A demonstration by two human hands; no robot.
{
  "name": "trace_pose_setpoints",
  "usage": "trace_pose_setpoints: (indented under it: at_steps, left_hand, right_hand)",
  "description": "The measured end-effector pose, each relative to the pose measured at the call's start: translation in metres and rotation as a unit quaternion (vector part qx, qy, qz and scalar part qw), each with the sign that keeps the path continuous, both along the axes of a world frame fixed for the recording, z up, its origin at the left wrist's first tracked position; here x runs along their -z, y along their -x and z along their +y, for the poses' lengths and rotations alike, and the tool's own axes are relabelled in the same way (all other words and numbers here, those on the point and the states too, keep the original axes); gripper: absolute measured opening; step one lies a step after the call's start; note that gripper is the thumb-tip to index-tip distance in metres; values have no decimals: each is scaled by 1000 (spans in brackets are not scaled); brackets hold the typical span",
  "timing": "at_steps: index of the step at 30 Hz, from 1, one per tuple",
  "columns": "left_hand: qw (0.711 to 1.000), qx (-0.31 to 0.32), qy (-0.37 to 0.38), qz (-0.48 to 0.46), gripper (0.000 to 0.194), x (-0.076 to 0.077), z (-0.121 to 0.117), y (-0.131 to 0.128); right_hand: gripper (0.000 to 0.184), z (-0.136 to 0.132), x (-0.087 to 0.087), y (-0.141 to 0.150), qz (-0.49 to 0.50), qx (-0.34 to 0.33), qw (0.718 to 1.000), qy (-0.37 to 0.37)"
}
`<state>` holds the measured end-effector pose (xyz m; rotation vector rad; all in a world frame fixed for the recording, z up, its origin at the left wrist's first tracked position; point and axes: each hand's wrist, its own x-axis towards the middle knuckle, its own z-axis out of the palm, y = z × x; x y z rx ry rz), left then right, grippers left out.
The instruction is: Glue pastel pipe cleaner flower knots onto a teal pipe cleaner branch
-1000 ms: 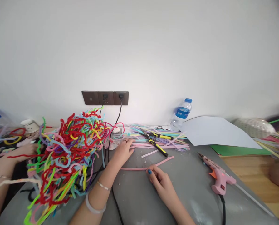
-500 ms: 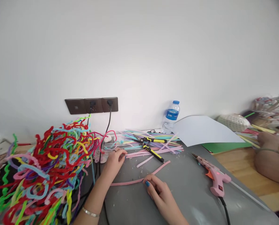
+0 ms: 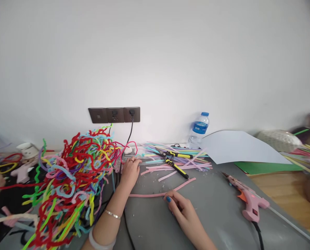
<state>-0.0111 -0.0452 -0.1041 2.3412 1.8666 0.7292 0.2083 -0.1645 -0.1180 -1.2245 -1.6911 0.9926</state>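
A pink pipe cleaner (image 3: 147,195) lies gently bent on the grey table. My right hand (image 3: 181,208) rests at its middle, thumb and curled fingers closed on it. My left hand (image 3: 131,172) is at the left end of a spread of pastel pipe cleaners (image 3: 155,168), its fingers bent down and drawn together. What they hold, if anything, is hidden. Across the pastel pipe cleaners lie yellow-and-black pliers (image 3: 177,167), their handles apart.
A tangled heap of coloured pipe cleaners (image 3: 74,184) stands left. Black cords run from wall sockets (image 3: 114,115). At right are a pink glue gun (image 3: 251,203), white paper (image 3: 238,147), green sheet (image 3: 266,167) and water bottle (image 3: 200,127). Other people's arms show at both sides.
The view swung right, then back left. My left hand drew back slightly from the pastel pipe cleaners, its fingers bending more. My right hand stayed at the pink pipe cleaner.
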Motion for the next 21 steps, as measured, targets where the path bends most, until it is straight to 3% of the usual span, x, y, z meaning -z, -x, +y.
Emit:
trace_pose_setpoints:
  at_steps: [10, 14, 17, 21]
  left_hand:
    - [1000, -12, -10, 14, 27, -7, -10, -2]
    - [1000, -3, -28, -10, 30, -21, -19, -7]
    - [998, 6, -53, -35, 27, -44, -51, -10]
    - [983, 63, -111, -128, 28, -76, -146, 14]
  right_hand:
    - [48, -1, 3, -1, -9, -6, 1000, 4]
    - [49, -1, 1, -2, 0, -8, 1000, 7]
    - [49, -1, 2, -3, 6, -9, 1000, 7]
    - [48, -1, 2, -3, 11, -11, 1000, 3]
